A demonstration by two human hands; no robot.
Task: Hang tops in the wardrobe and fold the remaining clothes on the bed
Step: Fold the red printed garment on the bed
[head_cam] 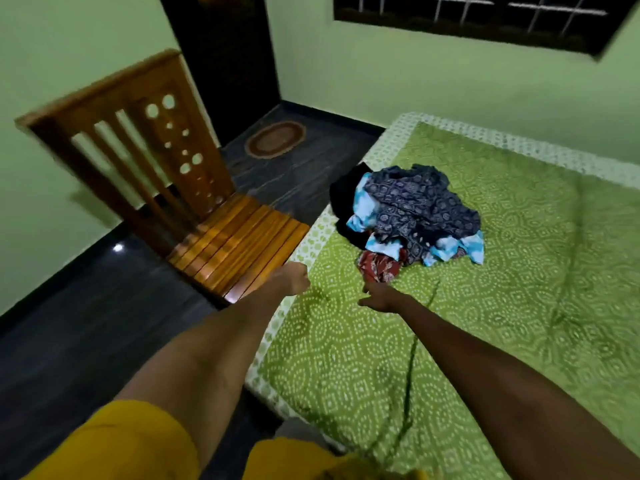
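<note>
Head view: clothes pile heaped near bed edge, soft, light, floppy, best pinched at topmost fold; left hand fisted, empty; right hand fingers loosely spread, reaching, just short.

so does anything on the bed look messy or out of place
Yes: a crumpled heap of clothes, dark blue patterned, light blue tie-dye, black and red, lies unfolded near the green dotted bedspread's left edge.

Bare green bedspread before the clothes pile; wooden chair close left.
</note>
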